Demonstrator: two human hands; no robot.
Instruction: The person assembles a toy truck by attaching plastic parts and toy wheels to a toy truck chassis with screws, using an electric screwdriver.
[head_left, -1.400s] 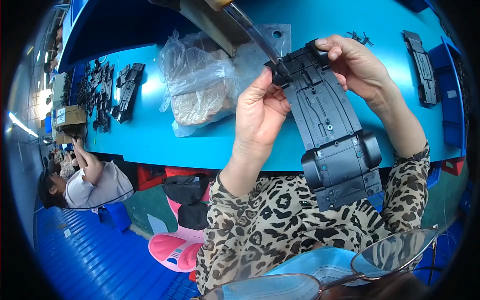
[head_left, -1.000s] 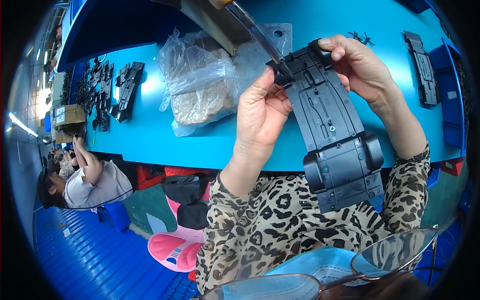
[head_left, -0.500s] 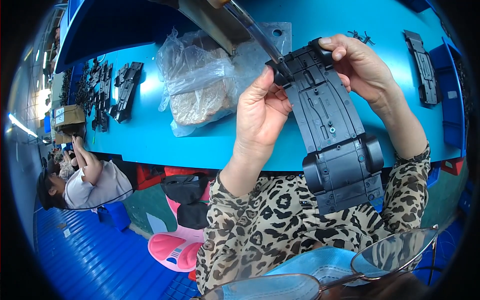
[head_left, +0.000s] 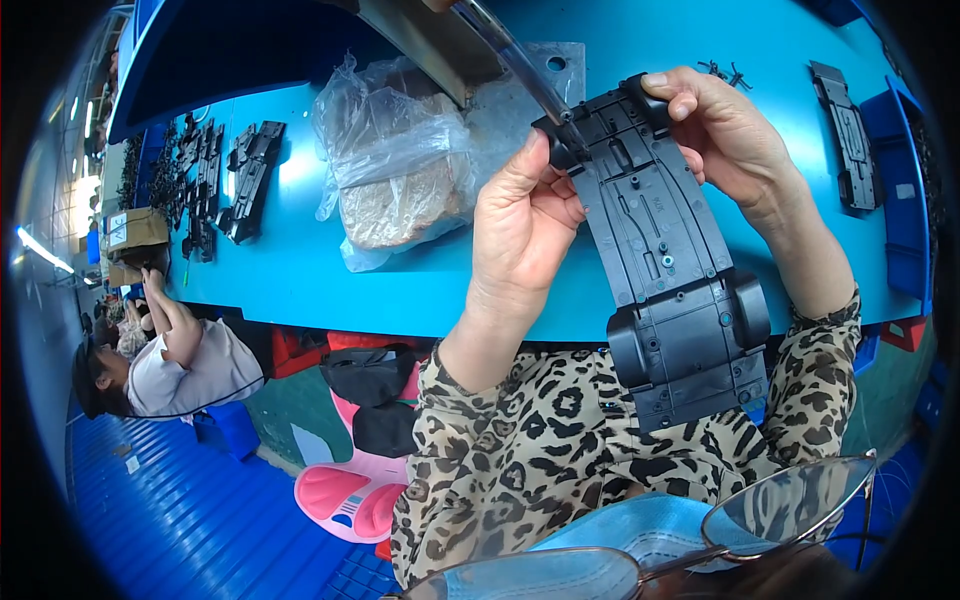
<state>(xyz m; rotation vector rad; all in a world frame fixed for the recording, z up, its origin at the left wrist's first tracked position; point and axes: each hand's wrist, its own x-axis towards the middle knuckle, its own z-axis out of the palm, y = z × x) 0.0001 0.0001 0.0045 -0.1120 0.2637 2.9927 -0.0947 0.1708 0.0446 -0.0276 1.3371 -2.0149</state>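
Two hands hold a black plastic base (head_left: 655,215) at the tip of a metal rod (head_left: 515,65).
The left hand (head_left: 522,225) is closed on the left side of the base's far end, its thumb just beside the rod tip; the right hand (head_left: 735,140) grips the far right corner, thumb on the rounded arch. The base is above the near edge of the worktop (head_left: 300,275), and its near end reaches past this edge, toward the patterned shirt (head_left: 560,440). Whether the tip presses on the base, I cannot tell. In my judgement, it is good to hold the base firmly with both hands, so it does not turn, to line up the spot squarely with the rod, and to place the left thumb a little more aside.
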